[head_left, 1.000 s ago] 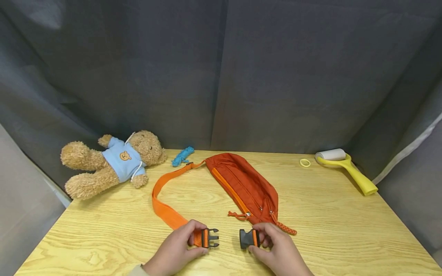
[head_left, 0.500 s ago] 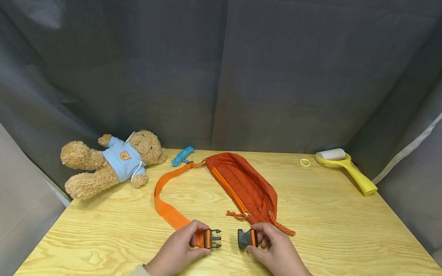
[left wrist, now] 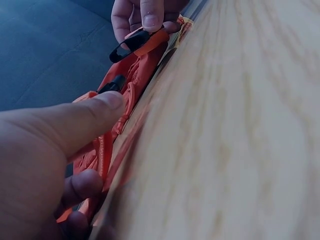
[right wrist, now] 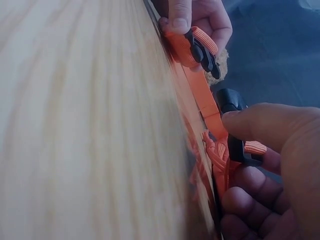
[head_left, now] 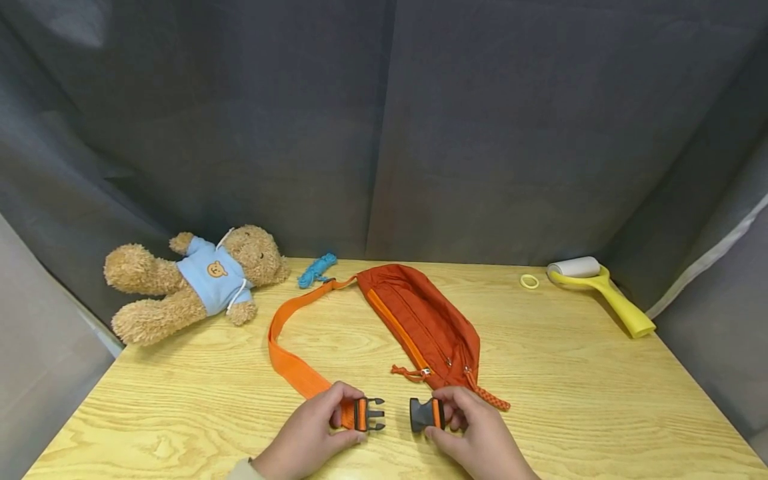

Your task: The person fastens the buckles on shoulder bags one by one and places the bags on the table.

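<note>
Waist bag [head_left: 420, 327]: one, rust-red fabric, lying aslant on the worktop [head_left: 180, 413] just right of centre in the head frame; an orange zip runs down its left side, with cord pulls at the lower end.

Strap [head_left: 291, 363]: orange webbing, leaving the bag's upper end, curving down through the left of centre to the lower middle of the frame.

Prong half [head_left: 372, 415]: black plastic buckle part on the strap, lower centre of the frame, its three prongs pointing right. Held by the left hand [head_left: 309, 428], fingers clamped on it, thumb below; a pale sleeve [head_left: 245, 471] shows at that wrist.

Socket half [head_left: 422, 415]: matching black part, just right of the prongs, its mouth facing them (a gap shows between the two). Held by the right hand [head_left: 480, 430], fingers clamped on its webbing end. The right wrist view shows the thumb laid against it at right, with the left hand at the top.

Teddy bear [head_left: 213, 287]: tan plush in a blue top with a bear-face badge, lying at the left of the head frame, head to the right.

Cord bundle [head_left: 317, 271]: blue, beside the bear's head, upper left of the bag.

Ring [head_left: 531, 287]: pale yellow, lying flat, right of the bag.

Roller [head_left: 618, 303]: yellow handle, white roll, at the far right of the worktop.

Backdrop [head_left: 384, 133]: dark grey cloth filling the upper frame.
</note>
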The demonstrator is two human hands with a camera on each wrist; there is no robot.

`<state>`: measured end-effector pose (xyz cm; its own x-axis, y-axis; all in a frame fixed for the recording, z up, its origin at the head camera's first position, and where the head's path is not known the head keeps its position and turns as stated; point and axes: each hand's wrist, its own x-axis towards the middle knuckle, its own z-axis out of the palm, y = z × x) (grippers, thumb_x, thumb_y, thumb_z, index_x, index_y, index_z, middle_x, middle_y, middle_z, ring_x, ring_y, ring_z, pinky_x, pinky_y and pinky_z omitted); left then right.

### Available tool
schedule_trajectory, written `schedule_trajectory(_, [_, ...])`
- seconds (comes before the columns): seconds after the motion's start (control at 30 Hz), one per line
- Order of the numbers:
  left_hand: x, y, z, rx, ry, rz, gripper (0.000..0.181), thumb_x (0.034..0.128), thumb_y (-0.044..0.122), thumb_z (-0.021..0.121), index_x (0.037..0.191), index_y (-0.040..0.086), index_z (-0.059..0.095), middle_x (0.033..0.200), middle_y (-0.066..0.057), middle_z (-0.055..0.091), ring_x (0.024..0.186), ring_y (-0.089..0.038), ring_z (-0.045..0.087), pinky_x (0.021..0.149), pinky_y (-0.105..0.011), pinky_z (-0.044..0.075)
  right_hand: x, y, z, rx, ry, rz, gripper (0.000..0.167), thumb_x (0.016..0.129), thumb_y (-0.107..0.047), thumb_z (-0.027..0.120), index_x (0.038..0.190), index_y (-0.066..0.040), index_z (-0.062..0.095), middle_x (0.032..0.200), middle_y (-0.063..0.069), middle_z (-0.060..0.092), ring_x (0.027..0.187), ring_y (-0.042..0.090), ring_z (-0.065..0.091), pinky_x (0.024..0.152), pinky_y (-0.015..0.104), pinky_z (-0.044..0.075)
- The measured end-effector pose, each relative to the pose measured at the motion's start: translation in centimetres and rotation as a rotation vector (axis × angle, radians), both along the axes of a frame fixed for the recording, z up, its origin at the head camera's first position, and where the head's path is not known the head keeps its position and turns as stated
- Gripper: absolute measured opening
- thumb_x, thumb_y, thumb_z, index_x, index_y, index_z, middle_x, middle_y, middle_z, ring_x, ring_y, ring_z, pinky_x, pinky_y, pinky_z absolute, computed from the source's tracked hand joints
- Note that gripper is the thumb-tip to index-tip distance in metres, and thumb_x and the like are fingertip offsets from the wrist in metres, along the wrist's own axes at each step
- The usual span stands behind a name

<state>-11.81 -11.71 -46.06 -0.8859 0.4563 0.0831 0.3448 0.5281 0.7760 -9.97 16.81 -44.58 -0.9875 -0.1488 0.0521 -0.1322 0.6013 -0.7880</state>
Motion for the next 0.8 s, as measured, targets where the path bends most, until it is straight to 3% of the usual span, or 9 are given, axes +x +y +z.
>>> schedule_trajectory(0.8, [0.08, 0.47, 0.03, 0.009, 0.026, -0.022, 0.045, 0.0850, 0.032, 0.082, 0.123, 0.027, 0.058, 0.076, 0.013, 0.054, 0.063, -0.001, 0.045, 0.057, -0.021, 0.043, 0.07, -0.54, -0.10, 0.047, 0.010, 0.008, 0.043, 0.075, -0.022, 0.090, 0.110, -0.016, 0.066, 0.080, -0.008, 0.053, 0.066, 0.008, 0.047, 0.057, 0.023, 0.041])
